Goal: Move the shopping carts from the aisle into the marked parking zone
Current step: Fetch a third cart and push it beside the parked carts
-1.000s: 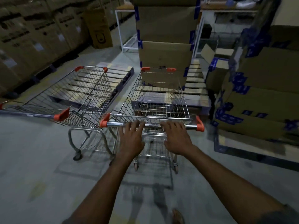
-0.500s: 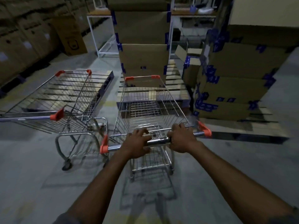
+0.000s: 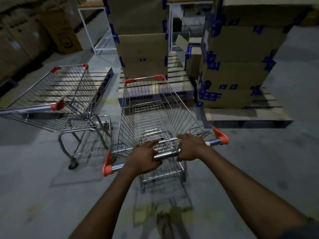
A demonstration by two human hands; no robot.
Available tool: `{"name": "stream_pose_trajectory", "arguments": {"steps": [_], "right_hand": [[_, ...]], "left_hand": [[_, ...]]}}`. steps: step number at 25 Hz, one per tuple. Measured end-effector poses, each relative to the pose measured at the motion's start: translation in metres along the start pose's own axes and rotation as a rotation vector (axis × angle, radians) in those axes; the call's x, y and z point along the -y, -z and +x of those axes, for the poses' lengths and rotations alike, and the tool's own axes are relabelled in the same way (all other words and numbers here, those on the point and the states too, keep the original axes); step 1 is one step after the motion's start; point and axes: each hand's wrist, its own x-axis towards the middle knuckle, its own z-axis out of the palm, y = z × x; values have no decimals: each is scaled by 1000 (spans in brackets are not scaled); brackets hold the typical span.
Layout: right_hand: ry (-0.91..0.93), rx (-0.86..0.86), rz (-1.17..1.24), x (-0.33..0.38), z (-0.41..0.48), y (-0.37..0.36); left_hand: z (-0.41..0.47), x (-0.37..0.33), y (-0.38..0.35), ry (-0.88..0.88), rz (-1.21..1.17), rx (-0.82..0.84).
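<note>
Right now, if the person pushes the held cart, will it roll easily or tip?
The cart probably rolls easily on the flat floor; its basket looks empty, so likely light. Tipping seems unlikely: left hand and right hand grip the handle.

Dim, bluish light throughout. Glare on the chrome handle [image 3: 166,154] of the silver wire shopping cart with orange caps [image 3: 160,118] in front of me. Faint shadow on the grey concrete floor [image 3: 43,195] beneath the cart. Below the cart: motion blur. Brown cardboard stacks [image 3: 238,69] right of it smeared and bowed.
</note>
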Motion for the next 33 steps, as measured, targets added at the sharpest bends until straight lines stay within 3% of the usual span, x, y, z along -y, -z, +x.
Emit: {"name": "stream_pose_trajectory", "arguments": {"steps": [4,12,21,33], "right_hand": [[-17,-2,-39,20,-55,-29],[-195,-82,103,63,-139,-75],[-452,-225,284,125,-211,-120],[-608,-173,389,71,-299,-162]], "left_hand": [[-43,-10,-13,-62,-10,-8],[-91,-15,-22,-208,-14,68],[-113,-14,-25,-443,181,151],[-96,-119,-41,-651,108,266]]}}
